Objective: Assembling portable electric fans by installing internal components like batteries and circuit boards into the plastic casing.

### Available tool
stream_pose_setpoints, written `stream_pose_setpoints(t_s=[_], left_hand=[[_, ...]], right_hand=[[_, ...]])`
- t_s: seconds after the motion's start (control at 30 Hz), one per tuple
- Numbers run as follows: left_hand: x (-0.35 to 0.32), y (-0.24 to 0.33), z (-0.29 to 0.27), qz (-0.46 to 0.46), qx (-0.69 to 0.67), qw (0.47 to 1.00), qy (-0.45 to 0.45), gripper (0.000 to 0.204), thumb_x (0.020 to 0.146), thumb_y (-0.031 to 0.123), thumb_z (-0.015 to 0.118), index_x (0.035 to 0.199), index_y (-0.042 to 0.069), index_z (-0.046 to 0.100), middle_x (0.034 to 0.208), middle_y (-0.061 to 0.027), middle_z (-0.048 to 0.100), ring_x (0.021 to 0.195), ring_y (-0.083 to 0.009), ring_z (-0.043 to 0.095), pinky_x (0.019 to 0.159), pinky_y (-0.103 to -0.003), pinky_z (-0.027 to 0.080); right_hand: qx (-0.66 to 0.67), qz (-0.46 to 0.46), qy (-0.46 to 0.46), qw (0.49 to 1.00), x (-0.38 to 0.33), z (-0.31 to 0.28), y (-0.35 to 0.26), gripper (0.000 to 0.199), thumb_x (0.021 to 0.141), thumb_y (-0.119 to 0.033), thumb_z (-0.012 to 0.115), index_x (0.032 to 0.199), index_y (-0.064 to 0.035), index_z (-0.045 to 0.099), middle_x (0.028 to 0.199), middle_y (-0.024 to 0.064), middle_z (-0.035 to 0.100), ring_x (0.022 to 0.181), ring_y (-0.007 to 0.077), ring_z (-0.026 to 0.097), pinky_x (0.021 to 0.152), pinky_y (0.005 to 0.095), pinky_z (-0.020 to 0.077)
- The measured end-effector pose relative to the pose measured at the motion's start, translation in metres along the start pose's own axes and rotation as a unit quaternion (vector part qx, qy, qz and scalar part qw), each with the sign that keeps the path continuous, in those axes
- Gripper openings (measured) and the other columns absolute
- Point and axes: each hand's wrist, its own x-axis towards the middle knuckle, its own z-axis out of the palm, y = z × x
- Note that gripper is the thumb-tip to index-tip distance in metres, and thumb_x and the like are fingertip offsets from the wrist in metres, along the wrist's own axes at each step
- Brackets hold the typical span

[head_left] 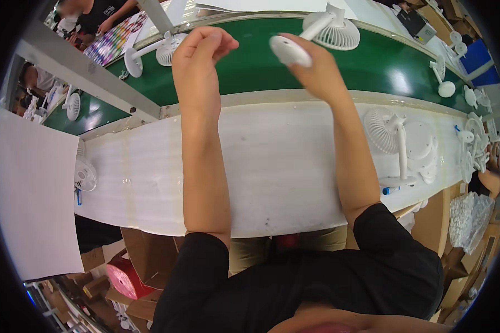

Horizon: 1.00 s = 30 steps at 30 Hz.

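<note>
My right hand (322,66) is raised over the green conveyor belt (244,47) and grips a small white desk fan near its round base (290,51). The fan's stem and its ribbed fan head (339,34) stretch away to the far right of the hand. Across from it my left hand (203,53) hovers at the belt's near side, fingers loosely curled, with nothing visible in it. Just behind the left hand another white desk fan (133,62) lies on the belt, its head partly covered by the hand.
A white-covered worktable (283,166) runs below my forearms. On its right stands a white fan (401,150) beside white round parts (419,139) and a blue-capped pen (390,190). A metal post (89,69) and white board (36,194) border the left. Farther off, other people work.
</note>
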Motion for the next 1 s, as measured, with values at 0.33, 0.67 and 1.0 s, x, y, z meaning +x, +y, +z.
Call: stream_pose_setpoints(t_s=[0.33,0.67,1.0], left_hand=[[-0.028,0.016,0.023,-0.062,0.333,0.906,-0.253,0.013,0.086,0.006,0.058,0.094,0.004,0.068,0.077,-0.0048,0.065,0.07,-0.014,0.058,0.063,-0.026,0.044],[-0.053,0.031,0.05,0.072,0.137,0.846,-0.509,0.035,0.08,0.009,0.07,0.115,0.005,0.066,0.086,-0.0063,0.07,0.068,-0.0214,0.059,0.063,-0.03,0.045],[-0.039,0.052,0.058,-0.082,0.208,0.894,-0.387,0.039,0.083,0.003,0.059,0.122,0.001,0.062,0.088,-0.0075,0.065,0.082,-0.0147,0.057,0.081,-0.025,0.044]], right_hand=[[-0.32,0.107,0.213,0.917,0.006,-0.022,0.09,0.047,0.083,0.001,0.059,0.127,-0.0149,0.064,0.11,0.015,0.068,0.097,0.0307,0.065,0.087,0.0346,0.0503],[0.09,0.127,0.02,0.988,-0.024,-0.008,-0.02,0.022,0.093,-0.009,0.056,0.111,-0.0121,0.068,0.079,-0.0014,0.053,0.073,0.0095,0.048,0.07,0.0245,0.0441],[0.012,-0.067,0.055,0.996,-0.059,-0.072,-0.048,0.026,0.078,-0.001,0.064,0.103,-0.0051,0.071,0.074,0.0078,0.066,0.061,0.0205,0.055,0.059,0.0305,0.045]])
